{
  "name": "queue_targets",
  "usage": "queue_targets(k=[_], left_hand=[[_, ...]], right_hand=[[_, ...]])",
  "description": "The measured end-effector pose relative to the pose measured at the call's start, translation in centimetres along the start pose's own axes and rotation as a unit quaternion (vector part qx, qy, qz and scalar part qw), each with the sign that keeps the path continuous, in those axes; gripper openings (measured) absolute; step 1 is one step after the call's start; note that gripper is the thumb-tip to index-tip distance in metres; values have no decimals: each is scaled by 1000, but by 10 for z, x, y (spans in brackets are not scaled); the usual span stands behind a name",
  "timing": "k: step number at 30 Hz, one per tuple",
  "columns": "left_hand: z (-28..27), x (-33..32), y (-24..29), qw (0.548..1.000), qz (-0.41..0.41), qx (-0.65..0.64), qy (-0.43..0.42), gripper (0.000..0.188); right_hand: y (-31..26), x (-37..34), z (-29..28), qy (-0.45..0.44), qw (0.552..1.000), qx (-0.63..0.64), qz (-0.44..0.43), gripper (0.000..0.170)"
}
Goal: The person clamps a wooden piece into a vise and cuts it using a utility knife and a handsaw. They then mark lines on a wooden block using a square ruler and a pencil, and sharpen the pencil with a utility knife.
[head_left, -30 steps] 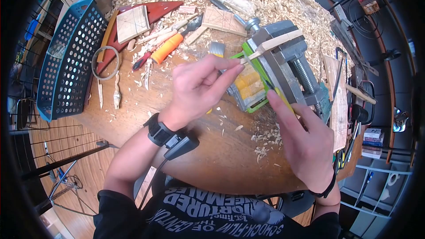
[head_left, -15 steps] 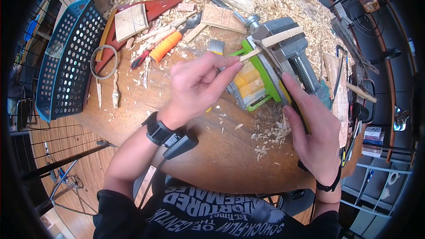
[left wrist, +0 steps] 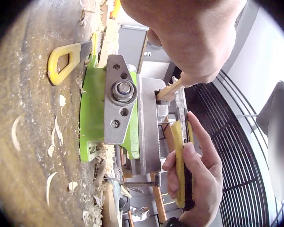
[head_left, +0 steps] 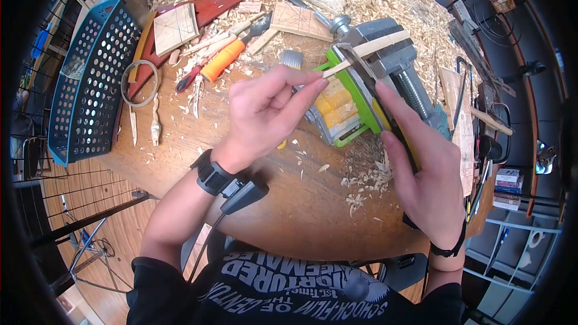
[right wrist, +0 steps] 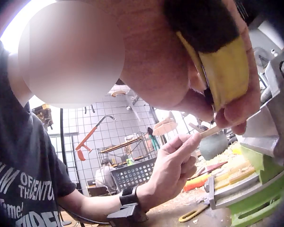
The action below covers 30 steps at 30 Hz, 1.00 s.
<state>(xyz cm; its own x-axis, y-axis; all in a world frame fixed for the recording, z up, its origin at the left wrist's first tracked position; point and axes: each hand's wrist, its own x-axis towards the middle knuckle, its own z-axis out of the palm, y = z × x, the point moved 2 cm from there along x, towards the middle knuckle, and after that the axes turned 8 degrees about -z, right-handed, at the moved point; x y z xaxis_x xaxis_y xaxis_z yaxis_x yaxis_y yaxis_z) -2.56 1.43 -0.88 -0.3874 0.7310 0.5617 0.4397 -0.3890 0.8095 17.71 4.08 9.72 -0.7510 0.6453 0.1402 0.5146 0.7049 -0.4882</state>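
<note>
My left hand (head_left: 268, 111) pinches the thin end of a pale wooden stick (head_left: 382, 43) between thumb and fingertips. The stick's broader part lies across the top of a grey and green bench vise (left wrist: 120, 101). My right hand (head_left: 430, 174) grips a yellow and black utility knife (left wrist: 180, 163), its fingers curled round the handle. In the head view the knife's blade (head_left: 359, 65) crosses the stick close to the left fingertips, beside the vise. The right wrist view shows the knife handle (right wrist: 227, 71) large within the hand.
Wood shavings (head_left: 373, 0) cover the back of the table. Left of the vise lie an orange-handled tool (head_left: 223, 60), a brush (head_left: 292, 59) and marked wood blocks (head_left: 299, 21). A blue perforated basket (head_left: 90, 84) stands at the left edge, near a ring (head_left: 139, 84).
The right hand has turned and moved right, taking the knife blade along the stick away from the left fingertips toward the vise. The left hand keeps its pinch and has barely moved.
</note>
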Motion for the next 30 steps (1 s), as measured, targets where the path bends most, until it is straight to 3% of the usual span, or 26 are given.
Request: queue_targets(k=[20,25,27,30], left_hand=[[-3,-1,5,999,-22,22,-21,17],[-5,4,6,997,58,52,-15,21],[-2,3,11,998,45,44,-6,22],[2,4,10,998,58,33,4,23]], right_hand=[[-11,-8,2,-16,998,-15,50,48],[-9,-15,3,-27,997,14,75,52],[-5,-20,5,-28,995,23,98,53],[2,-25,12,3,999,-11,41,62]])
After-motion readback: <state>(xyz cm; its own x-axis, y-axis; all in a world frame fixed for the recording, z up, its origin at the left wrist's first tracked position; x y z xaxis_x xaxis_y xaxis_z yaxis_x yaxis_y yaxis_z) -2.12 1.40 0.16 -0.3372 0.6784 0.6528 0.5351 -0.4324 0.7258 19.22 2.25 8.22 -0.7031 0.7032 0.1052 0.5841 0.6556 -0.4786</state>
